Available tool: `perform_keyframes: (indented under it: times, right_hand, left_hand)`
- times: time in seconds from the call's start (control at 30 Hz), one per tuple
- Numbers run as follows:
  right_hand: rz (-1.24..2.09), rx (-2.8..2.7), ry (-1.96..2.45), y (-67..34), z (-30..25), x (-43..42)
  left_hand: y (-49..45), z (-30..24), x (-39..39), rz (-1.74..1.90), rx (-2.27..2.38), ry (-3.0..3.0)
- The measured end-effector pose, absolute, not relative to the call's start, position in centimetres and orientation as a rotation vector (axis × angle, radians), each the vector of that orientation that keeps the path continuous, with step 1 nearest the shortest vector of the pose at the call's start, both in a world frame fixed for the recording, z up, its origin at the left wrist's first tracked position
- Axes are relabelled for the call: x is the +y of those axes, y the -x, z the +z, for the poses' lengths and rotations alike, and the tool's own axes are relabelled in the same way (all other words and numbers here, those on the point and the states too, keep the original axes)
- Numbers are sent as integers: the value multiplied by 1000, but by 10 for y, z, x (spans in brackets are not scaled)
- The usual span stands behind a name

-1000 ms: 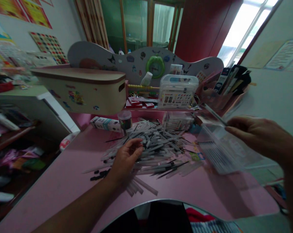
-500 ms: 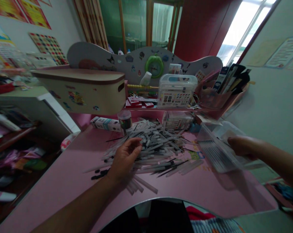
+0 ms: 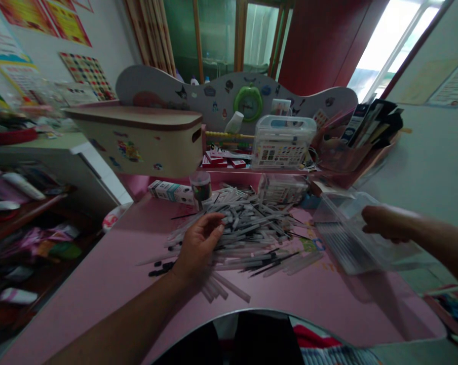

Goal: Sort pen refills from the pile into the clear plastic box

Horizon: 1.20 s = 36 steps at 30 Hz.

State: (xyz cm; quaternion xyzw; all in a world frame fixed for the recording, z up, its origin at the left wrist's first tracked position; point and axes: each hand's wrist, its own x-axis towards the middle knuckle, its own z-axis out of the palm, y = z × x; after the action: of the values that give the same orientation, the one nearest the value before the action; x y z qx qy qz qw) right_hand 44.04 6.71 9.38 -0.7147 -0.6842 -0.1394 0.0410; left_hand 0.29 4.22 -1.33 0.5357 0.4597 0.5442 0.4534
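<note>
A big heap of grey-white pens (image 3: 252, 228) lies in the middle of the pink desk (image 3: 111, 284). My left hand (image 3: 199, 244) rests on the heap's near left side, fingers bent round some pens. To the right stands a clear plastic box (image 3: 346, 248) with a row of pens laid side by side in it. Over its far right part my right hand (image 3: 386, 223) has its fingers curled together; what is in them is hidden. A few black caps (image 3: 159, 268) lie just left of my left wrist.
Behind the heap are a small round jar (image 3: 200, 186), a long carton (image 3: 172, 191), a clear case (image 3: 282, 142) and a cream wooden box (image 3: 138, 142) on a raised shelf. A holder of books (image 3: 369, 126) stands at the back right. Cluttered shelves (image 3: 20, 203) are on the left.
My right hand, which held a pen up above the clear box, has dropped down into the box. My left hand has stayed on the heap, barely shifting.
</note>
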Motion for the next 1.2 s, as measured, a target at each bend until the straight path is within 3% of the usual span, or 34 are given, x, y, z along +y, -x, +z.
perform_keyframes:
  times: [0.1, 0.2, 0.27, 0.47, 0.8, 1.2]
  right_hand:
    - [-278, -2302, 2305, -424, 129, 64]
    - [-357, -2362, 2014, -376, 151, 46]
    - [-240, -2467, 1749, -336, 149, 33]
    - [198, -2675, 1603, -238, 100, 25]
    - [198, -2541, 1634, -205, 34, 49]
    - [168, -2321, 1338, -220, 9, 60]
  left_hand:
    - [-2, -14, 44, 1366, 1154, -1330]
    - [0, -15, 45, 1381, 1191, -1363]
    - [2, -16, 47, 1380, 1222, -1388]
    - [9, -13, 52, 1334, 1334, -1615]
    - [11, 4, 50, 689, 1338, -2272]
    - [11, -3, 50, 663, 1522, -2331]
